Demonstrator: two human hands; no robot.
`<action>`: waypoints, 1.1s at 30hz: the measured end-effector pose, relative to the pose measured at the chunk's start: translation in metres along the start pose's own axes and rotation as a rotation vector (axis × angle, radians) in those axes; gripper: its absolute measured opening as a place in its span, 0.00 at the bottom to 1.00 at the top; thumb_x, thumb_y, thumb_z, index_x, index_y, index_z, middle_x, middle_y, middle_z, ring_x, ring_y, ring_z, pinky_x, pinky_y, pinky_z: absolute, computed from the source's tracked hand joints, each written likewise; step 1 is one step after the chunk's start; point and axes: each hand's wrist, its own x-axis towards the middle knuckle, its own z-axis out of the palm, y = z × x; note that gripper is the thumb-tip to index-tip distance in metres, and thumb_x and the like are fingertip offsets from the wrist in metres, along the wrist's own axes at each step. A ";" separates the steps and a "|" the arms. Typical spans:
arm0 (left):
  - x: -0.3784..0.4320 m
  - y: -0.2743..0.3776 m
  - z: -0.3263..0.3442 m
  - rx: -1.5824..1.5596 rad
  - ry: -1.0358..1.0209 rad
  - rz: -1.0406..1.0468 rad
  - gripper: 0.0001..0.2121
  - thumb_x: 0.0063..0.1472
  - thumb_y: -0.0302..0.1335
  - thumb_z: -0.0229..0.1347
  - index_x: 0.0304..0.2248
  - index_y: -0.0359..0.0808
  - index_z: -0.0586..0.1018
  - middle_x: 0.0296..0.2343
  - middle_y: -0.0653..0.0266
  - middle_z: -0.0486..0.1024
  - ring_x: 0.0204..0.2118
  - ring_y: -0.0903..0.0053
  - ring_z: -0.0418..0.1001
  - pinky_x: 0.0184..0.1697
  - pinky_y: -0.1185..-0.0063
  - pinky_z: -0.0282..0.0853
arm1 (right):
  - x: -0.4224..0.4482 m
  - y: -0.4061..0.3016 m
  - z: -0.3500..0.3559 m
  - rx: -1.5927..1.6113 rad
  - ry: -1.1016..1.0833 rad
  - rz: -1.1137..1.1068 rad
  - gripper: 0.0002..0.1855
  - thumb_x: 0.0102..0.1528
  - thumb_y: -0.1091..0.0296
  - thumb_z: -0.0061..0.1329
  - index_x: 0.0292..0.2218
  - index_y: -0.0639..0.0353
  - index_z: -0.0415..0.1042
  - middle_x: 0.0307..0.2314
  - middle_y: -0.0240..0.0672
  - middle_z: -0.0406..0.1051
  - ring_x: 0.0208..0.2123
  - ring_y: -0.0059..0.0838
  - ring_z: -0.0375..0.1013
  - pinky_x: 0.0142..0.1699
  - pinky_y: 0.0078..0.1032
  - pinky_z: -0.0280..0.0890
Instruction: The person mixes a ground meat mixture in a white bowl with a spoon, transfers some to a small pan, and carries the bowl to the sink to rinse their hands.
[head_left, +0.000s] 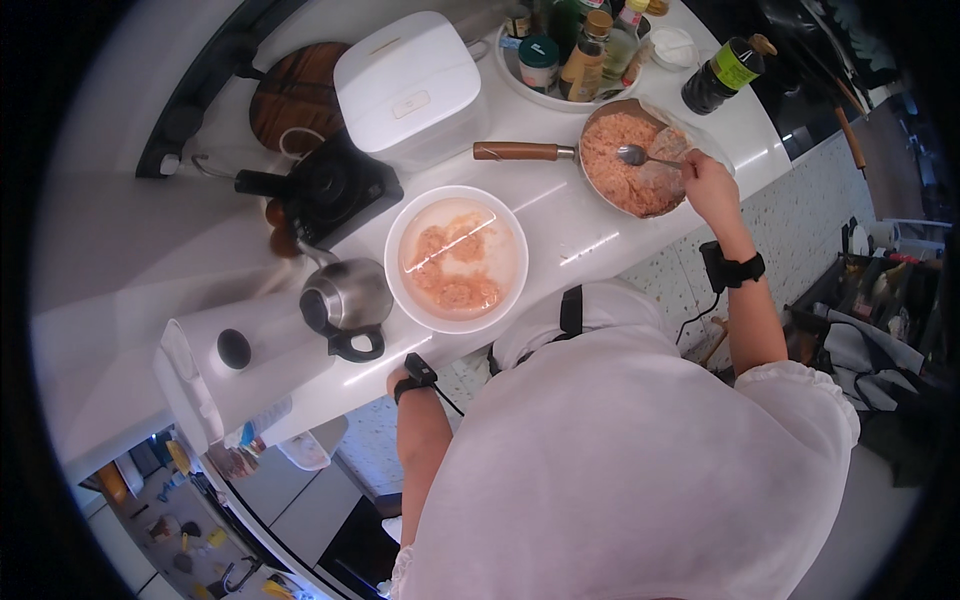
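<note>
My right hand (707, 184) grips the handle of a metal spoon (634, 155). The spoon's bowl rests on pink minced meat (615, 176) in a pan with a brown wooden handle (517, 151). Clear plastic film (671, 146) lies over the right part of the meat and the pan's rim. To the left stands a white bowl (517, 232) of liquid, with several pale pink lumps of mince (466, 289) in it. My left hand (394, 377) is at the counter's front edge below the bowl. Its fingers are hidden, so any grip cannot be seen.
A steel kettle (356, 292) stands left of the bowl, near a black countertop appliance (337, 187) and a white lidded container (409, 82). Behind the pan, a round tray (559, 103) holds seasoning bottles. A dark sauce bottle (721, 75) with a green label stands at the right.
</note>
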 end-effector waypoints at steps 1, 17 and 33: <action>0.007 -0.002 -0.002 -0.002 0.001 0.003 0.13 0.63 0.27 0.40 0.37 0.26 0.73 0.34 0.57 0.74 0.34 0.66 0.72 0.32 0.71 0.70 | 0.002 0.002 0.002 0.029 -0.015 -0.007 0.12 0.53 0.61 0.44 0.31 0.60 0.72 0.26 0.51 0.72 0.33 0.51 0.72 0.37 0.41 0.66; 0.161 -0.020 -0.021 1.580 -0.171 0.610 0.15 0.61 0.38 0.46 0.41 0.43 0.80 0.41 0.63 0.77 0.46 0.71 0.74 0.41 0.74 0.72 | 0.054 -0.007 0.007 0.075 -0.148 -0.123 0.11 0.52 0.62 0.43 0.31 0.60 0.72 0.29 0.48 0.73 0.35 0.49 0.72 0.39 0.38 0.66; 0.211 -0.029 -0.056 1.334 -0.103 0.592 0.15 0.62 0.38 0.45 0.41 0.44 0.80 0.41 0.67 0.77 0.45 0.76 0.75 0.40 0.76 0.72 | 0.121 -0.033 0.015 0.039 -0.159 -0.290 0.11 0.54 0.64 0.41 0.34 0.60 0.71 0.30 0.50 0.73 0.37 0.49 0.72 0.39 0.38 0.66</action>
